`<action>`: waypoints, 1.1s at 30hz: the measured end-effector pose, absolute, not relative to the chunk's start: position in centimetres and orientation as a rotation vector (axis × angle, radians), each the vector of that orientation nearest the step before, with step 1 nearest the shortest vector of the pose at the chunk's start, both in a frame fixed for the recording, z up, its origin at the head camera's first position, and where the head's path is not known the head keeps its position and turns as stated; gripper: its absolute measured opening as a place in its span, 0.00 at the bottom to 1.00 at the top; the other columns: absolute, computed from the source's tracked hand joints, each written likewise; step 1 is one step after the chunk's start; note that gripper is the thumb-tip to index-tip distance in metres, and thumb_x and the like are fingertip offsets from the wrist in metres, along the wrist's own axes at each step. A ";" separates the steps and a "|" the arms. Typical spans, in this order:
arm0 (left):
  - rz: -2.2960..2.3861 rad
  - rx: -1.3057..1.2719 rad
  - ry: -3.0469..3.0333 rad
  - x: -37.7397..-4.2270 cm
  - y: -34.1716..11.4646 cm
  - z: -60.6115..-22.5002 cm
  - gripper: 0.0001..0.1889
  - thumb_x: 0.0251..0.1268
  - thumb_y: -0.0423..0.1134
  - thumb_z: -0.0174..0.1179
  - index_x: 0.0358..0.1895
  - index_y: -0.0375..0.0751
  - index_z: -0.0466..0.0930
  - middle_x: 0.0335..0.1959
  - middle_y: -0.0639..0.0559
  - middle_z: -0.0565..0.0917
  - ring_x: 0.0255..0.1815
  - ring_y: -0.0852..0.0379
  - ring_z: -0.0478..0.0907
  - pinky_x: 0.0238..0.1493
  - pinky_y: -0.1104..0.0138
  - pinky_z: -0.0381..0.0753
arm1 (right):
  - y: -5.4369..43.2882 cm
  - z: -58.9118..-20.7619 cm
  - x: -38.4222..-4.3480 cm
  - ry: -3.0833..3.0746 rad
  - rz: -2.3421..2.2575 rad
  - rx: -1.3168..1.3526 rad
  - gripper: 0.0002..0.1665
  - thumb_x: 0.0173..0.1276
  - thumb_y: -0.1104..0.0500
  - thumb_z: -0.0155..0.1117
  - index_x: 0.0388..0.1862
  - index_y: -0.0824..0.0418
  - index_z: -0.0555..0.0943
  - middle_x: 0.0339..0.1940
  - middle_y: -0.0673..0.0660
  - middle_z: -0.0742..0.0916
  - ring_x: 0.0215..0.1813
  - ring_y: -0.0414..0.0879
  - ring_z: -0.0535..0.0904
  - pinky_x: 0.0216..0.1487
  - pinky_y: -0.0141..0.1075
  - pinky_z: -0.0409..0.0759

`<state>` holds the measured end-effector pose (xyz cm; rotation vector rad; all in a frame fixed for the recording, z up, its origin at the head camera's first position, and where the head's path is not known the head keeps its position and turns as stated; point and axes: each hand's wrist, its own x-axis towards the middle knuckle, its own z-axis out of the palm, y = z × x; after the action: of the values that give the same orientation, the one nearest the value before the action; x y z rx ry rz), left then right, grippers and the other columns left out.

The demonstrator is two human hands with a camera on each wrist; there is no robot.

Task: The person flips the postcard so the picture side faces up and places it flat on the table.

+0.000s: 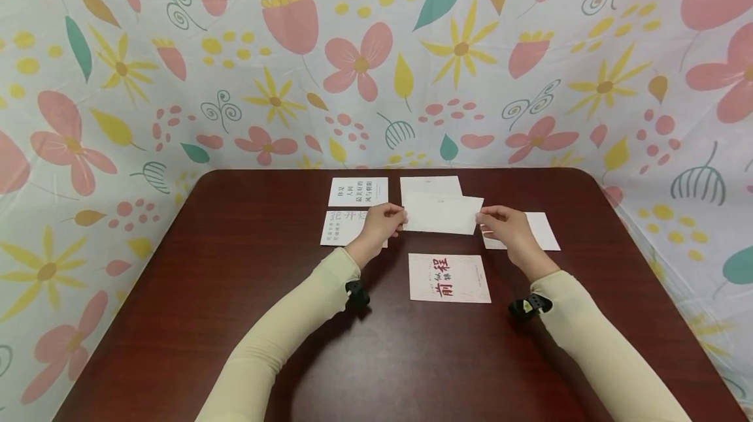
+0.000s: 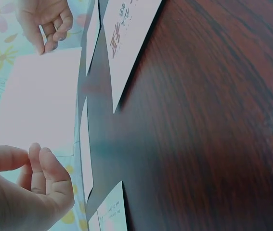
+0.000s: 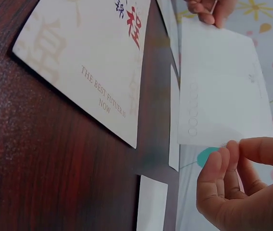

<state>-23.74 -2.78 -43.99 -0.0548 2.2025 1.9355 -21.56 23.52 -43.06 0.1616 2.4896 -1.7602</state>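
Note:
A white postcard (image 1: 442, 214) is held up between both hands, its pale, nearly blank side toward the head view. My left hand (image 1: 381, 229) pinches its left edge between thumb and fingertips. On the opposite edge, my right hand (image 1: 510, 234) pinches it the same way. Small printed circles run along one side of the postcard (image 3: 218, 86) in the right wrist view. Below it on the table lies a card with red and dark lettering (image 1: 450, 278). Behind the held postcard, another white card (image 1: 432, 185) is partly covered by it.
To the left lie two lettered cards, the upper one (image 1: 357, 191) whole and the lower one (image 1: 341, 229) partly behind the left hand. A white card (image 1: 544, 231) lies beside the right hand. The dark wooden table (image 1: 400, 363) meets a flowered cloth (image 1: 365, 108) at the back.

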 end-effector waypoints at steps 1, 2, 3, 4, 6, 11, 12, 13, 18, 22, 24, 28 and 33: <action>1.938 -0.054 2.204 -23.7 -2.8 -44.0 0.10 0.69 0.34 0.56 0.46 0.31 0.81 0.32 0.47 0.84 0.33 0.51 0.80 0.37 0.63 0.82 | 23.6 -43.1 -21.6 2.482 -1.775 0.160 0.27 0.72 0.53 0.58 0.58 0.74 0.73 0.37 0.47 0.82 0.43 0.44 0.81 0.50 0.38 0.81; 1.939 -0.054 2.205 -23.7 -2.7 -44.0 0.10 0.69 0.34 0.56 0.46 0.31 0.81 0.33 0.46 0.85 0.34 0.49 0.81 0.37 0.64 0.81 | 23.6 -43.1 -21.6 2.473 -1.788 0.156 0.27 0.72 0.53 0.58 0.58 0.74 0.72 0.36 0.46 0.82 0.43 0.43 0.82 0.49 0.37 0.81; 1.941 -0.055 2.207 -23.7 -2.7 -44.0 0.10 0.69 0.34 0.56 0.46 0.31 0.81 0.34 0.45 0.85 0.36 0.47 0.81 0.37 0.64 0.81 | 23.7 -43.1 -21.6 2.462 -1.801 0.154 0.28 0.72 0.53 0.59 0.59 0.74 0.72 0.35 0.44 0.82 0.42 0.43 0.82 0.49 0.36 0.81; 1.940 -0.058 2.209 -23.7 -2.7 -43.9 0.10 0.70 0.34 0.55 0.46 0.32 0.81 0.35 0.44 0.85 0.38 0.45 0.81 0.37 0.64 0.81 | 23.7 -43.1 -21.6 2.450 -1.811 0.156 0.28 0.72 0.53 0.58 0.59 0.75 0.72 0.34 0.43 0.82 0.42 0.41 0.82 0.49 0.35 0.81; 1.938 -0.065 2.212 -23.7 -2.7 -43.9 0.11 0.71 0.35 0.54 0.47 0.32 0.82 0.37 0.43 0.86 0.42 0.41 0.81 0.38 0.64 0.81 | 23.8 -43.1 -21.6 2.435 -1.820 0.155 0.28 0.73 0.53 0.57 0.60 0.75 0.72 0.36 0.44 0.84 0.42 0.40 0.82 0.48 0.34 0.81; 1.922 -0.074 2.229 -23.8 -2.7 -44.0 0.14 0.72 0.38 0.53 0.47 0.32 0.83 0.38 0.43 0.85 0.46 0.40 0.80 0.41 0.63 0.81 | 23.9 -43.3 -21.5 2.401 -1.820 0.159 0.29 0.76 0.51 0.51 0.62 0.75 0.71 0.52 0.59 0.82 0.46 0.39 0.80 0.53 0.36 0.79; 1.920 -0.072 2.232 -23.8 -2.7 -44.0 0.14 0.72 0.39 0.54 0.47 0.32 0.83 0.37 0.44 0.85 0.45 0.40 0.80 0.40 0.63 0.81 | 23.9 -43.4 -21.5 2.398 -1.818 0.160 0.30 0.76 0.50 0.50 0.63 0.74 0.71 0.55 0.61 0.81 0.46 0.38 0.79 0.54 0.36 0.79; 1.918 -0.067 2.237 -23.8 -2.8 -44.1 0.14 0.71 0.40 0.55 0.47 0.32 0.84 0.35 0.45 0.84 0.44 0.41 0.80 0.40 0.63 0.81 | 23.9 -43.4 -21.5 2.398 -1.816 0.159 0.30 0.76 0.50 0.50 0.63 0.73 0.72 0.58 0.64 0.79 0.47 0.38 0.78 0.54 0.36 0.79; 1.910 -0.026 2.247 -23.6 -2.9 -44.1 0.12 0.68 0.38 0.59 0.47 0.34 0.84 0.34 0.47 0.83 0.41 0.44 0.80 0.44 0.58 0.81 | 23.8 -43.5 -21.3 2.432 -1.779 0.119 0.30 0.74 0.49 0.54 0.63 0.72 0.72 0.64 0.69 0.74 0.46 0.35 0.76 0.53 0.34 0.79; 1.878 0.014 2.275 -23.5 -2.9 -44.2 0.10 0.66 0.34 0.60 0.47 0.35 0.84 0.37 0.46 0.83 0.35 0.52 0.79 0.46 0.54 0.80 | 23.8 -43.6 -21.3 2.460 -1.719 0.088 0.28 0.74 0.51 0.54 0.64 0.70 0.72 0.65 0.68 0.74 0.48 0.38 0.76 0.54 0.36 0.79; 1.830 0.042 2.327 -23.6 -2.8 -44.4 0.10 0.65 0.33 0.61 0.47 0.35 0.84 0.38 0.46 0.82 0.33 0.56 0.78 0.43 0.57 0.81 | 23.7 -43.7 -21.4 2.466 -1.695 0.074 0.27 0.75 0.53 0.54 0.65 0.69 0.72 0.66 0.67 0.73 0.50 0.42 0.76 0.55 0.39 0.78; 1.662 0.141 2.476 -23.6 -2.8 -44.7 0.12 0.63 0.33 0.63 0.49 0.36 0.83 0.40 0.46 0.81 0.35 0.57 0.75 0.36 0.66 0.78 | 23.6 -43.9 -21.6 2.501 -1.635 0.029 0.25 0.75 0.58 0.53 0.66 0.68 0.71 0.63 0.68 0.75 0.52 0.49 0.76 0.54 0.41 0.79; 1.421 0.295 2.613 -23.6 -2.9 -44.9 0.17 0.64 0.35 0.63 0.55 0.35 0.80 0.46 0.42 0.81 0.42 0.51 0.77 0.37 0.66 0.78 | 23.2 -44.2 -21.8 2.605 -1.523 -0.036 0.23 0.71 0.62 0.58 0.63 0.70 0.74 0.50 0.66 0.78 0.41 0.45 0.78 0.44 0.35 0.82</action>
<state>-23.55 -2.93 -44.93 0.2955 2.6132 1.4211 -21.80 23.23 -44.25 -0.0361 2.6046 -1.5235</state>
